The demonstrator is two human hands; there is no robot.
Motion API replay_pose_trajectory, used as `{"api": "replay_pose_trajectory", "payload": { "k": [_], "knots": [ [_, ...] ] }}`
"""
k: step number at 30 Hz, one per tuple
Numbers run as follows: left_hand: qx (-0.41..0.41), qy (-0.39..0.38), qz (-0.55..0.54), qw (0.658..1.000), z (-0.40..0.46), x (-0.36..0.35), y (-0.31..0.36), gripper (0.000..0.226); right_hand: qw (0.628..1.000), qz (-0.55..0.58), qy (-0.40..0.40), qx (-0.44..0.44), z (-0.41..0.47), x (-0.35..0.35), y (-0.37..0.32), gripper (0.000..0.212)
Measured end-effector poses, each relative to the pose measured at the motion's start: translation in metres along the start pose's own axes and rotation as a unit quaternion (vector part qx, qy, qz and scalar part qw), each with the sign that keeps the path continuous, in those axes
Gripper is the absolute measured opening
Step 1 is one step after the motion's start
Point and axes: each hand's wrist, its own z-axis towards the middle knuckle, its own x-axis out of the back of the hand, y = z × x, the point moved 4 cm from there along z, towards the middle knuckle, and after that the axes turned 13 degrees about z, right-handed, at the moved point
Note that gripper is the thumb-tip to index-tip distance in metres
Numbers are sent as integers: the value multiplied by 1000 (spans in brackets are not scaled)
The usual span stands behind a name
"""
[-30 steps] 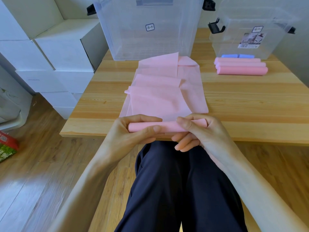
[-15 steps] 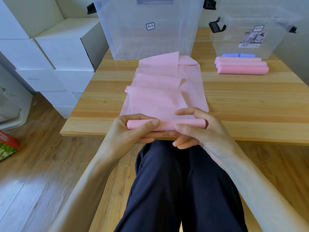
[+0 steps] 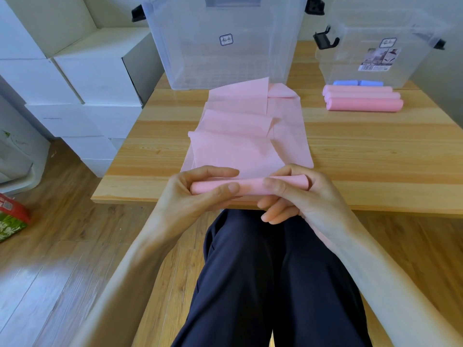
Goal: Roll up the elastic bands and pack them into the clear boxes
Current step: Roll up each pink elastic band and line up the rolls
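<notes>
At the near edge of the wooden bench (image 3: pixel 375 156) both hands hold the rolled end of a pink elastic band (image 3: pixel 250 187). The left hand (image 3: pixel 190 196) grips the left part of the roll, with the thumb on the near side and the fingers (image 3: pixel 215 171) curled over the far side. The right hand (image 3: pixel 300 196) grips the right part in the same way (its lower fingers hang loosely curled below the bench edge). The roll lies across, parallel to the near edge. The part of the band that is not rolled (image 3: pixel 245 136) lies flat on the bench in loose folds and reaches far toward the large clear box (image 3: pixel 225 46) at the far middle.

At the far right stands a smaller clear box (image 3: pixel 375 46) with black latches and a label. Just in front of it three pink rolls (image 3: pixel 363 98) lie side by side, touching each other, and two small blue rolls (image 3: pixel 358 83) lie just behind them, against the box.

On the left there are stacked white boxes (image 3: pixel 87 78) on the wooden floor (image 3: pixel 50 259). The person's dark trousers (image 3: pixel 263 284) show below the hands.
</notes>
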Motion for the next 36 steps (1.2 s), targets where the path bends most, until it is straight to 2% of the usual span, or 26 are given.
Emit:
{"api": "replay_pose_trajectory", "payload": {
  "k": [4,7,11,14,17,19,24,27,31,36],
  "knots": [
    [-2,-4,-7,1000,-1,-1,1,22,1000,9,0,-9,0,0,1,28],
    [12,11,2,1000,0,-1,1,27,1000,8,-10,-8,-1,-2,1,29],
    [18,-12,-43,999,-2,-3,1,26,1000,5,2,-4,0,-2,1,22],
    [18,3,-37,999,-3,-2,1,20,1000,15,-3,-15,-1,-3,2,27],
    [25,21,-20,999,-3,0,0,25,1000,11,-15,-16,-1,-5,3,33],
    [21,17,-30,999,-4,1,1,26,1000,1,-13,-9,-1,-6,4,28],
    [17,7,-39,999,-5,2,0,16,1000,19,-5,-19,-1,-7,4,32],
    [25,22,-38,999,-4,2,0,22,1000,13,-15,-21,-1,-8,4,37],
    [15,9,-49,999,-4,2,1,28,1000,1,-2,-8,0,-6,3,28],
    [22,17,-55,998,-4,3,-1,15,1000,14,-12,-25,0,-6,4,34]
  ]
}}
